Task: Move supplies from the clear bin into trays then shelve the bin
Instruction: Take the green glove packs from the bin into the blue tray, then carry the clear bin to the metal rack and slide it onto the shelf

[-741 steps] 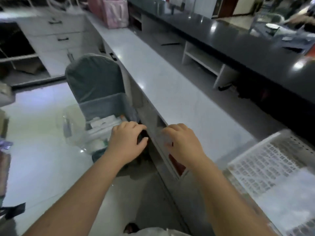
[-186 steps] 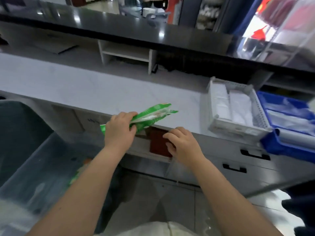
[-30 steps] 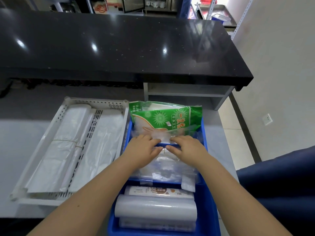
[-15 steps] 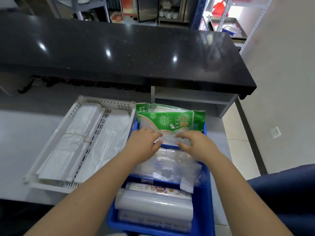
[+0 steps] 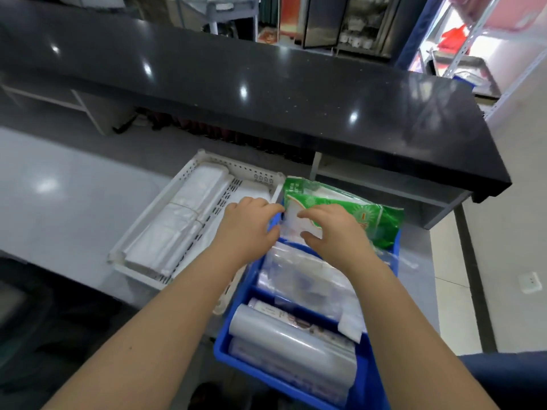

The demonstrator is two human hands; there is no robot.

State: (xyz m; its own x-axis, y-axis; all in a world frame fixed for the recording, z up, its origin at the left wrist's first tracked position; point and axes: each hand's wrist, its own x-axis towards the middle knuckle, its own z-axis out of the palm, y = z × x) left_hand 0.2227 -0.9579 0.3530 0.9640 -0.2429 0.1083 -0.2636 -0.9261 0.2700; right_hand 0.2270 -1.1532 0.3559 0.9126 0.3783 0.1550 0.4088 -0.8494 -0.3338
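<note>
A blue tray (image 5: 373, 377) stands on the grey counter and holds rolls of clear film (image 5: 290, 344) at its near end and clear plastic bags (image 5: 305, 279) in the middle. Green packets (image 5: 376, 220) stand upright at its far end. My left hand (image 5: 251, 226) and my right hand (image 5: 331, 229) both pinch the nearest green packet by its left part. A white perforated tray (image 5: 207, 167) to the left holds flat white plastic bags (image 5: 177, 229). The clear bin is out of view.
A raised black countertop (image 5: 266, 93) runs across behind the trays, with an open shelf (image 5: 370, 179) under it. The grey counter (image 5: 59, 196) stretches to the left. The counter ends right of the blue tray, above the floor (image 5: 473, 261). Something dark blue (image 5: 509, 380) sits at lower right.
Both hands have moved up from the clear bags onto the green packets at the tray's far end. The view has shifted left and tilted slightly.
</note>
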